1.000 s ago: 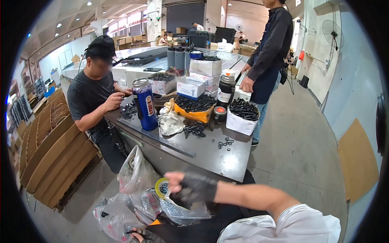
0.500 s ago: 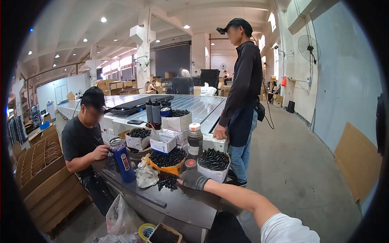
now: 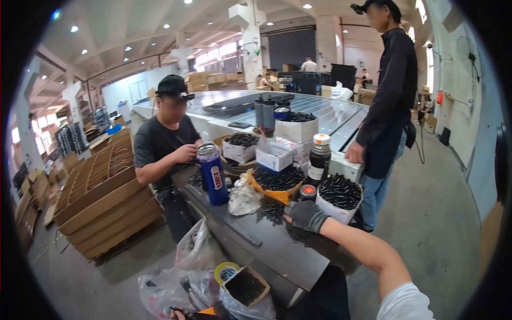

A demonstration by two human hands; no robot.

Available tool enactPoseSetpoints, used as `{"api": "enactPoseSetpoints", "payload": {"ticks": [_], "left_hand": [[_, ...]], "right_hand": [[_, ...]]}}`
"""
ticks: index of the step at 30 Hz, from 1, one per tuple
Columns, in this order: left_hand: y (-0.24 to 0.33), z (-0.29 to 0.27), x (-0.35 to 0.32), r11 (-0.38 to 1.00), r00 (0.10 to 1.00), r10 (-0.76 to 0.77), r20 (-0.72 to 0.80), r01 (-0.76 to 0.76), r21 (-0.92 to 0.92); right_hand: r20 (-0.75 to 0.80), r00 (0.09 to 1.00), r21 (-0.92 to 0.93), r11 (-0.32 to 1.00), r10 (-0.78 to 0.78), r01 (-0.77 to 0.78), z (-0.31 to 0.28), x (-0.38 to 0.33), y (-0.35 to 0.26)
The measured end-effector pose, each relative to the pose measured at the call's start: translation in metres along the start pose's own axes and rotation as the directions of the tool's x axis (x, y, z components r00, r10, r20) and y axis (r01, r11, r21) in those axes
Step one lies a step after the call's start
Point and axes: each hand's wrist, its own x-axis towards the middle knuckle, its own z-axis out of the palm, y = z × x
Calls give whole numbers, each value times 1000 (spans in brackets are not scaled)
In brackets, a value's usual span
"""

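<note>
My right hand point(image 3: 306, 215), in a dark grey glove with bare fingertips, rests on the dark table point(image 3: 298, 261) at the edge of a loose pile of small black parts point(image 3: 270, 213). Its fingers are bent together; whatever is between them is hidden. Beside it stand a white box of black parts point(image 3: 339, 196) and a small jar with a red lid point(image 3: 308, 191). Behind the pile sits an orange-edged container of black parts point(image 3: 278, 179). At the lower edge, only the fingertips of my left hand point(image 3: 177, 313) show, closed near something small and dark.
A blue can-shaped bottle point(image 3: 213, 178) and a white rag point(image 3: 244, 198) stand left of the pile. Plastic bags point(image 3: 194, 248) and an open box point(image 3: 246, 285) are below the table edge. One co-worker point(image 3: 165, 138) sits across; another person point(image 3: 392, 90) stands at right.
The view has swung left and down, so the scene sits further right. My left fingertips have come in at the lower edge. My right hand stays beside the pile.
</note>
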Motion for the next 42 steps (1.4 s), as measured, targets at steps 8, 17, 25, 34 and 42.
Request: {"api": "enactPoseSetpoints", "payload": {"ticks": [8,17,25,34,42], "left_hand": [[1,-11,2,984,989,18,146,8,-178],[-10,-31,13,967,977,20,213,35,-251],[0,3,-51,991,885,36,464,-91,95],[-34,-11,-60,994,806,-1,591,68,-90],[23,46,-132,987,612,-29,791,145,-76]], "right_hand": [[61,998,-17,1000,-2,3,-17,10,-14],[-20,1000,51,998,-24,25,-13,5,-16],[-73,994,564,826,78,-23,-30,0,3],[-21,1000,417,909,-3,12,-42,2,13],[138,990,238,970,24,-57,-63,-14,7]]}}
